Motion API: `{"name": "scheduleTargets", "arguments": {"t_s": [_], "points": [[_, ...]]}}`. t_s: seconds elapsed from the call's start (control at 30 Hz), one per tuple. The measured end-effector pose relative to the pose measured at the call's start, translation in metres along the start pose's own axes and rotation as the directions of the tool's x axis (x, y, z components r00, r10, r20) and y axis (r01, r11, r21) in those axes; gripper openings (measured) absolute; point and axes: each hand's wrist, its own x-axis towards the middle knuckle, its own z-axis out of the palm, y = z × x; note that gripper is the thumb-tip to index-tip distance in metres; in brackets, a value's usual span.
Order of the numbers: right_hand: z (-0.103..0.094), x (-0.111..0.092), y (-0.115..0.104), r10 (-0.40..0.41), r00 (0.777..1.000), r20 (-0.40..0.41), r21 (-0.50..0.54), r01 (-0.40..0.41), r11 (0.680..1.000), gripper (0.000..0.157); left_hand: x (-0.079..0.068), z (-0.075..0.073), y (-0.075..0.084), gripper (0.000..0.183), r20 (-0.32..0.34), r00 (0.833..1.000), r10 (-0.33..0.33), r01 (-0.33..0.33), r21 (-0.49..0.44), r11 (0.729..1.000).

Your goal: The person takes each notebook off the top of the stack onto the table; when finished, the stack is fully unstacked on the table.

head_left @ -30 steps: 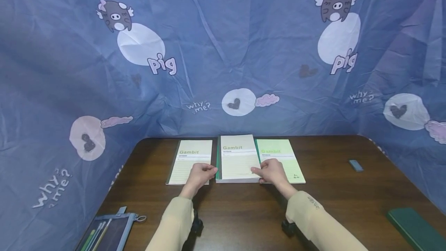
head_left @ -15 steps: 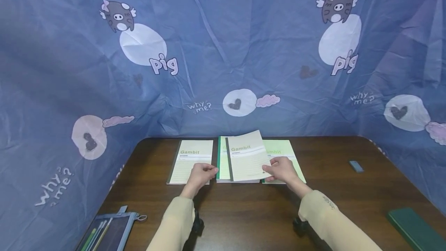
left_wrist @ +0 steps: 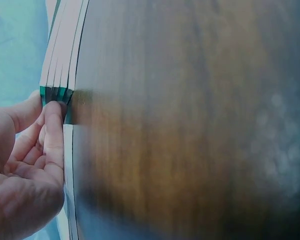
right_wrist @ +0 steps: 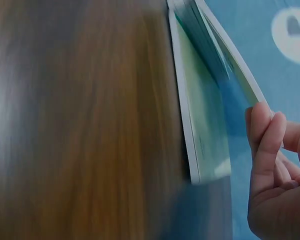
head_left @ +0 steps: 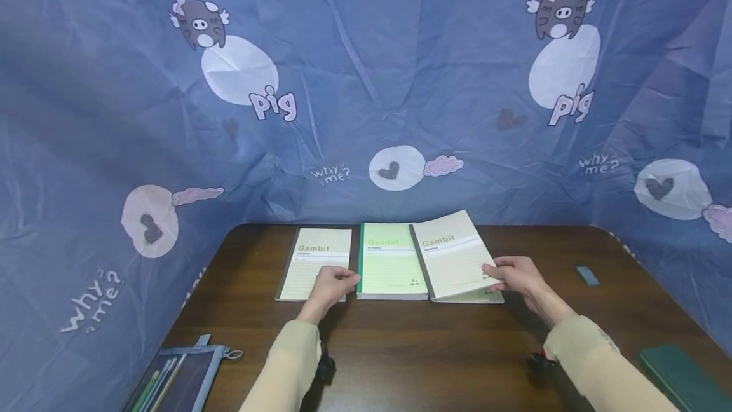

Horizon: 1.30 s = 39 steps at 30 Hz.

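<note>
My right hand (head_left: pixel 521 278) pinches the lower right corner of a cream notebook (head_left: pixel 452 256) with a dark spine. That notebook hangs tilted above a green notebook (right_wrist: pixel 202 105) on the table, most of which it hides in the head view. In the middle lies a stack of notebooks (head_left: pixel 391 266), a green-spined one on top. My left hand (head_left: pixel 330 288) holds the stack at its lower left spine. Seen from the left wrist, the thumb is at the top cover and the curled fingers (left_wrist: pixel 54 120) press the spines.
Another cream notebook (head_left: pixel 317 259) lies left of the stack, partly behind my left hand. A mesh pencil case (head_left: pixel 214 367) with pens is at the front left. On the right are a small blue eraser-like block (head_left: pixel 587 275) and a dark green case (head_left: pixel 683 377). A curtain hangs behind the table.
My right hand has lifted the cream notebook off the middle stack and carried it right, over the right-hand green notebook. The stack's green top cover is now uncovered. My left hand has stayed at the spine.
</note>
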Motion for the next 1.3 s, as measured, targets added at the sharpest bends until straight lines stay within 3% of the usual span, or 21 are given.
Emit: {"name": "scheduleTargets", "arguments": {"t_s": [0.37, 0.67, 1.03, 1.3], "points": [[-0.080, -0.004, 0.028, 0.071, 0.997, -0.026, 0.048, -0.070, 0.996, 0.066, 0.002, 0.001, -0.001, 0.023, -0.008, 1.000, -0.002, 0.002, 0.001, 1.000], [-0.125, -0.011, 0.045, 0.141, 0.989, -0.053, -0.005, -0.142, 0.990, 0.073, 0.000, 0.000, 0.002, 0.023, -0.005, 1.000, -0.019, 0.019, -0.007, 1.000], [-0.140, -0.015, 0.055, 0.150, 0.988, -0.046, -0.030, -0.151, 0.988, 0.076, 0.000, 0.000, 0.000, 0.024, 0.005, 1.000, -0.014, 0.014, 0.005, 1.000], [-0.135, -0.018, 0.056, 0.068, 0.987, -0.147, -0.228, -0.101, 0.969, 0.066, 0.000, 0.000, 0.001, 0.024, 0.001, 1.000, -0.029, 0.029, 0.002, 1.000]]}}
